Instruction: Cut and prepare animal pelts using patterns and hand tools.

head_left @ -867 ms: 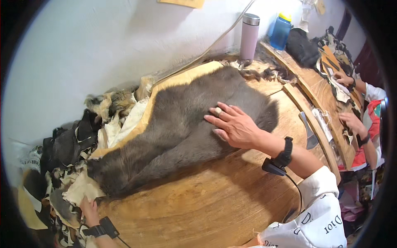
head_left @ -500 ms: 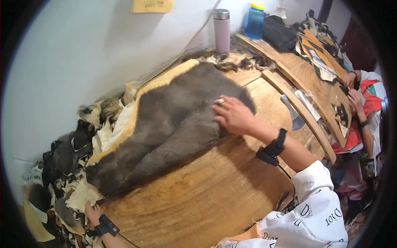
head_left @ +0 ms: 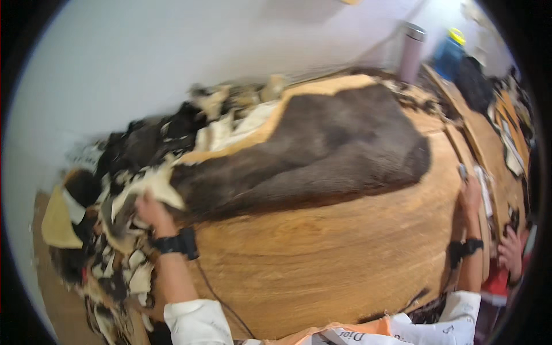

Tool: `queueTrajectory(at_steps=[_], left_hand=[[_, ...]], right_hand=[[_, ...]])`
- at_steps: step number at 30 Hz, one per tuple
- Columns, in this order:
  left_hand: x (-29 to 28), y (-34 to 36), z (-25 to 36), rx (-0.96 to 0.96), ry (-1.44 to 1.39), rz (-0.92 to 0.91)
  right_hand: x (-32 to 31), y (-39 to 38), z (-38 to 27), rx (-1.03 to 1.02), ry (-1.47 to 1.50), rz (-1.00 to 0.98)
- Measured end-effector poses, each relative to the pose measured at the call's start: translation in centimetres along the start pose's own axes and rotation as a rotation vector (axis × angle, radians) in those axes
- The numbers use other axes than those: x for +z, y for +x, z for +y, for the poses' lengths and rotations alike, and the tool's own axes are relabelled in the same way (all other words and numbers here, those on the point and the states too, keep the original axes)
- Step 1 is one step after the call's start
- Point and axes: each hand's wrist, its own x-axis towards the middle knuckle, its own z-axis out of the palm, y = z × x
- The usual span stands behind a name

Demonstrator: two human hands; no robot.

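Observation:
A large dark brown fur pelt [head_left: 339,144] lies over yellow backing [head_left: 307,88] on a wooden board [head_left: 316,264]. My left hand [head_left: 150,210] is closed on a pale hide piece [head_left: 169,190] at the pelt's left end. My right hand [head_left: 470,190] is right of the pelt, beside a wooden strip, at a small silvery object [head_left: 462,171]; motion blur hides whether its fingers hold it.
Fur and hide scraps [head_left: 144,141] are heaped along the wall. A pink flask [head_left: 411,54] and blue bottle [head_left: 447,60] stand at the back. Another person's hand [head_left: 509,253] is at the far right, beside a second board [head_left: 489,149].
My right hand has left the pelt's surface and moved right to the wooden strips. The view has swung, shifting the pelt and my left hand within it.

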Motion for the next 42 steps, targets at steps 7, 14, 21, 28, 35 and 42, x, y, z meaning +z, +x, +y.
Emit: queueTrajectory(at_steps=[7,14,21,28,35,42], left_hand=[[0.2,-5.2,7.2,0.92,0.035,-1.02],[-1.6,-7.2,9.3,0.808,0.537,-1.442],[-1.1,-8.8,8.1,1.072,0.698,-1.122],[-1.0,-8.2,6.3,1.1,0.433,-1.061],[-3.6,-7.7,6.0,1.186,0.371,-1.087],[-13.8,-8.5,3.8,1.224,0.412,-1.169]], right_hand=[[0.7,1.5,1.2,-0.116,-0.104,-0.133],[-6.5,-0.2,-17.0,-0.588,0.228,-0.191],[-4.8,-0.5,-24.3,-0.909,-0.008,-0.287],[-0.9,-0.2,-24.4,-0.926,-0.071,-0.355],[-3.9,-4.1,-24.0,-0.902,-0.128,-0.391],[-6.9,-11.7,-23.3,-0.929,-0.074,-0.376]])
